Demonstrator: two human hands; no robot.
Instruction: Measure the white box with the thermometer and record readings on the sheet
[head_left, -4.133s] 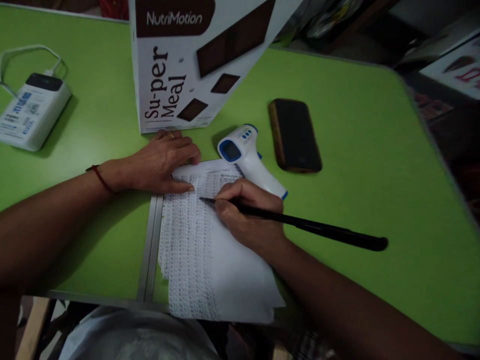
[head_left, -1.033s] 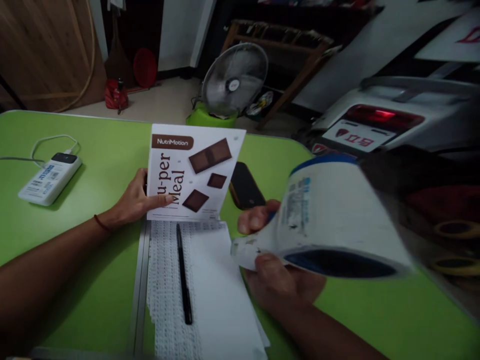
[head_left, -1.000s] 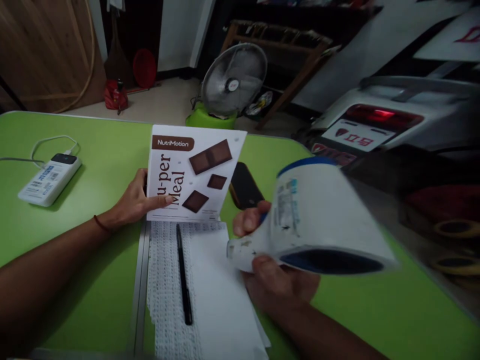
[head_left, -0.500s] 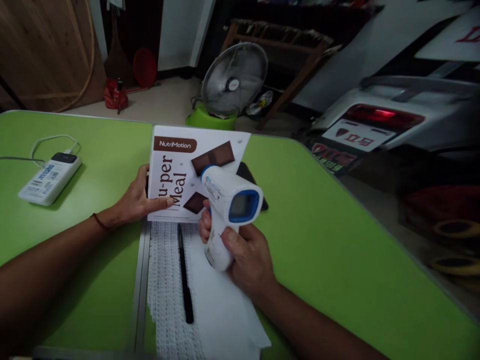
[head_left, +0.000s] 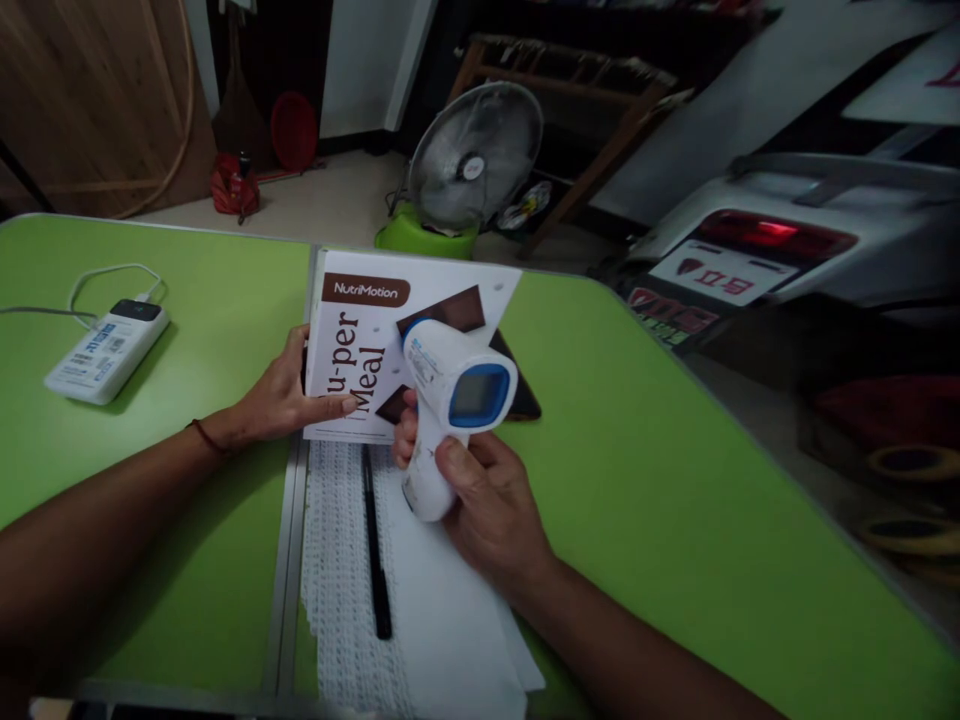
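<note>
My left hand (head_left: 289,393) grips the lower left edge of a white and brown NutriMotion box (head_left: 352,330), thumb across its front. Wrapped round the handle of a white and blue infrared thermometer (head_left: 457,380) is my right hand (head_left: 491,500). The thermometer is in front of the box's right part, its screen facing me and its nose toward the box; whether they touch I cannot tell. Below the box lie sheets of paper (head_left: 450,620), one densely printed, with a black pen (head_left: 377,560) on top. A dark flat object (head_left: 521,385) shows partly behind the box and thermometer.
On the green table (head_left: 660,480) a white power bank (head_left: 112,350) with a cable lies at left. A metal seam runs along the tabletop left of the papers. Beyond the table stand a fan (head_left: 476,160), a red bag (head_left: 234,188) and a white scooter (head_left: 795,230).
The box has shifted slightly right in view. The thermometer has moved a little left relative to it and slightly up. Both hands keep their holds.
</note>
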